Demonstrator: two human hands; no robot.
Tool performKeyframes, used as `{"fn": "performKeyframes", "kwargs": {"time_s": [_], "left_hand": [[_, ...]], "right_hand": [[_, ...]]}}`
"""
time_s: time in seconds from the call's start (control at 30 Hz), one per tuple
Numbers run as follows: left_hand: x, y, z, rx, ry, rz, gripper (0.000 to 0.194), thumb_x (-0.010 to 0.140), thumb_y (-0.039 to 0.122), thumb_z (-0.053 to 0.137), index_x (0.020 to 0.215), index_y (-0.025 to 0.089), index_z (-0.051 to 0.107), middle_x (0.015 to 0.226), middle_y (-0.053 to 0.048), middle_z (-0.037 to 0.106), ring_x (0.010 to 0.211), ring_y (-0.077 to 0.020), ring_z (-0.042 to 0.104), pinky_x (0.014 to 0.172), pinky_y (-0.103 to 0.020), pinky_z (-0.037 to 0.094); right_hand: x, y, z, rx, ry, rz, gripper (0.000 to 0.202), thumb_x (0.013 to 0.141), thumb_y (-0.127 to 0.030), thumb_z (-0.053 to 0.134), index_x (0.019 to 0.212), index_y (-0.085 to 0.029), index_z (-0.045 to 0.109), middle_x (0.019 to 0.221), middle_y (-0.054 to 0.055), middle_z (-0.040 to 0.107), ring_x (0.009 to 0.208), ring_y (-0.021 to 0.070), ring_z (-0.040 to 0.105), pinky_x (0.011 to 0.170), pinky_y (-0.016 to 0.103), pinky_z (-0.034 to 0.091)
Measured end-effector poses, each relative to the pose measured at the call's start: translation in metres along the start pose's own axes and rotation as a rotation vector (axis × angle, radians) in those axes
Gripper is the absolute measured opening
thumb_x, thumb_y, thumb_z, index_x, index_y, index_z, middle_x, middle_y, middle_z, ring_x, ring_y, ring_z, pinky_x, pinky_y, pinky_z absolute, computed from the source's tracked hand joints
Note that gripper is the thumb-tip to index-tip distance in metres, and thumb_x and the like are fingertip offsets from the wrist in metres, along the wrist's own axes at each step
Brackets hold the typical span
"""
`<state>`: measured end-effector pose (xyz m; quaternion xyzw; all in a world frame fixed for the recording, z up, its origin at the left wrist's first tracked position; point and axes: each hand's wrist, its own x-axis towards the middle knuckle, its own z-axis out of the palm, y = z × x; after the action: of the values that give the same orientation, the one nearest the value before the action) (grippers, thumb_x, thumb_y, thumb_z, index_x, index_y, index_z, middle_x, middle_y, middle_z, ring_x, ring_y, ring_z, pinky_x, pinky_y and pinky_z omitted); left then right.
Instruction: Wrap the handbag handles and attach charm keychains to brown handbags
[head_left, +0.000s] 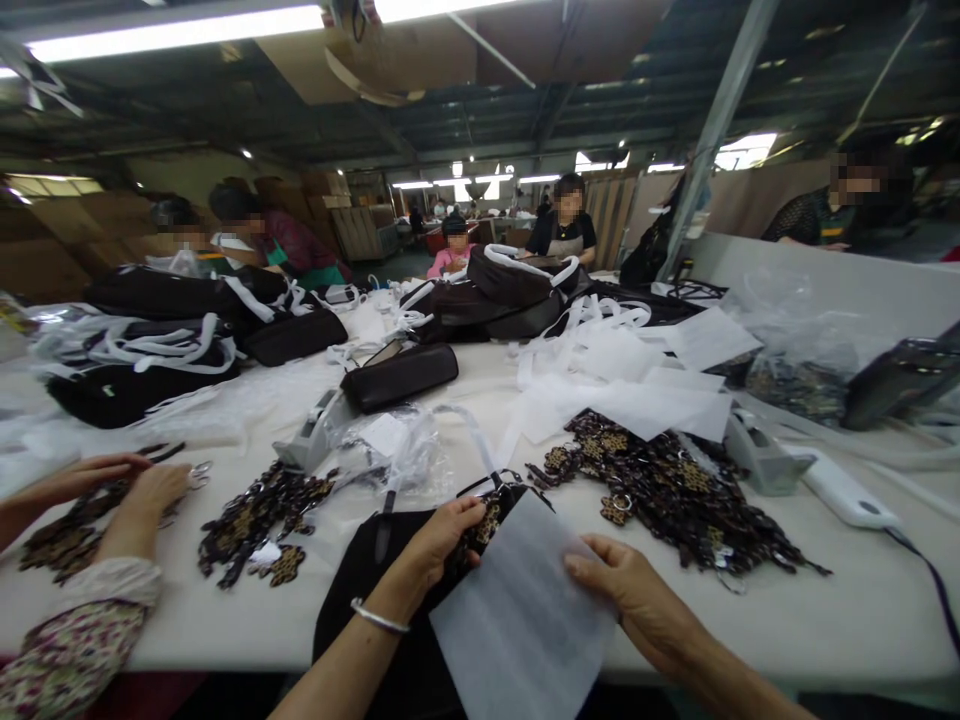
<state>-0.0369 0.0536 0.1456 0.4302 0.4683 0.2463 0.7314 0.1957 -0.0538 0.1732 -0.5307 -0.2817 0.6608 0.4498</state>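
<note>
A black handbag (349, 570) lies at the table's front edge before me, its strap wrapped in white. My left hand (442, 540) is closed on a leopard-patterned charm (490, 516) by the top of the bag. Between the thumb and fingers of my right hand (626, 590) is a white sheet of thin paper (529, 610). The sheet is tilted over the bag's right part and hides it, along with some of the charm. To the right spreads a large pile of dark straps with leopard flower charms (682, 490). A smaller charm pile (255, 520) is left of the bag.
At far left, a co-worker's hands (146, 495) handle more charms. Grey tape dispensers (311, 435) stand on both sides, with a white power strip (847, 495) at right. Further back are a dark pouch (405, 375), stacked black bags (487, 300) and white paper sheets (637, 400).
</note>
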Motion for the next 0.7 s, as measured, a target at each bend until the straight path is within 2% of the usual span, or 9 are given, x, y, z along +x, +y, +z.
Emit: {"fn": "performKeyframes", "kwargs": {"time_s": [0.1, 0.17, 0.23, 0.3, 0.37, 0.47, 0.57, 0.7], "left_hand": [[-0.001, 0.017, -0.003, 0.089, 0.002, 0.009, 0.034, 0.073, 0.042, 0.07, 0.09, 0.014, 0.06, 0.067, 0.003, 0.056, 0.048, -0.0068, 0.052, 0.038, -0.016, 0.039], [0.002, 0.032, -0.005, 0.154, 0.004, 0.013, 0.033, 0.072, 0.04, 0.071, 0.09, 0.014, 0.062, 0.068, 0.002, 0.059, 0.05, -0.009, 0.057, 0.037, -0.016, 0.037], [0.004, 0.046, -0.005, 0.211, 0.008, 0.022, 0.033, 0.071, 0.036, 0.072, 0.094, 0.013, 0.064, 0.071, 0.0, 0.062, 0.052, -0.01, 0.059, 0.037, -0.016, 0.035], [0.003, 0.054, -0.002, 0.251, 0.007, 0.031, 0.035, 0.071, 0.033, 0.071, 0.1, 0.013, 0.065, 0.074, -0.001, 0.065, 0.052, -0.01, 0.059, 0.037, -0.016, 0.036], [-0.001, 0.055, 0.001, 0.271, 0.005, 0.038, 0.039, 0.07, 0.031, 0.071, 0.104, 0.013, 0.065, 0.076, -0.002, 0.066, 0.053, -0.0102, 0.06, 0.038, -0.017, 0.036], [-0.01, 0.046, 0.005, 0.272, 0.036, 0.061, 0.045, 0.07, 0.031, 0.07, 0.11, 0.012, 0.061, 0.074, -0.001, 0.064, 0.055, -0.0099, 0.059, 0.038, -0.016, 0.037], [-0.015, 0.034, 0.004, 0.246, 0.082, 0.068, 0.055, 0.069, 0.032, 0.069, 0.118, 0.013, 0.053, 0.074, 0.001, 0.062, 0.057, -0.011, 0.06, 0.038, -0.017, 0.038], [-0.014, 0.023, 0.005, 0.2, 0.09, 0.022, 0.051, 0.068, 0.038, 0.068, 0.108, 0.013, 0.048, 0.079, -0.002, 0.064, 0.06, -0.0146, 0.064, 0.038, -0.018, 0.04]], "right_hand": [[0.02, -0.01, 0.012, -0.251, -0.132, 0.028, 0.021, 0.064, -0.03, 0.078, 0.076, -0.014, 0.072, 0.064, 0.0, 0.068, 0.053, 0.0092, 0.053, 0.049, 0.019, 0.036], [0.037, -0.012, 0.023, -0.389, -0.232, 0.116, 0.01, 0.057, -0.016, 0.074, 0.067, -0.013, 0.073, 0.052, -0.001, 0.063, 0.044, 0.0083, 0.047, 0.042, 0.019, 0.028], [0.055, -0.01, 0.035, -0.403, -0.276, 0.177, 0.011, 0.049, -0.005, 0.071, 0.057, -0.013, 0.07, 0.043, -0.002, 0.059, 0.039, 0.0086, 0.044, 0.039, 0.021, 0.025], [0.07, -0.008, 0.046, -0.31, -0.273, 0.173, 0.013, 0.047, -0.003, 0.072, 0.052, -0.014, 0.067, 0.041, -0.002, 0.058, 0.038, 0.0088, 0.044, 0.04, 0.021, 0.028], [0.077, -0.007, 0.054, -0.203, -0.265, 0.143, 0.011, 0.053, -0.012, 0.076, 0.057, -0.015, 0.066, 0.048, -0.002, 0.062, 0.043, 0.0099, 0.05, 0.047, 0.022, 0.037], [0.073, -0.003, 0.058, 0.086, -0.291, 0.155, 0.019, 0.066, -0.026, 0.076, 0.08, -0.016, 0.07, 0.074, 0.003, 0.072, 0.068, 0.0147, 0.065, 0.072, 0.027, 0.05], [0.061, 0.009, 0.059, 0.446, -0.322, 0.211, 0.03, 0.071, -0.025, 0.077, 0.097, -0.011, 0.069, 0.089, 0.008, 0.074, 0.085, 0.0184, 0.068, 0.091, 0.032, 0.048], [0.064, 0.032, 0.063, 0.593, -0.316, 0.251, 0.021, 0.079, -0.023, 0.069, 0.095, -0.008, 0.068, 0.079, 0.009, 0.073, 0.076, 0.0206, 0.068, 0.088, 0.035, 0.05]]}}
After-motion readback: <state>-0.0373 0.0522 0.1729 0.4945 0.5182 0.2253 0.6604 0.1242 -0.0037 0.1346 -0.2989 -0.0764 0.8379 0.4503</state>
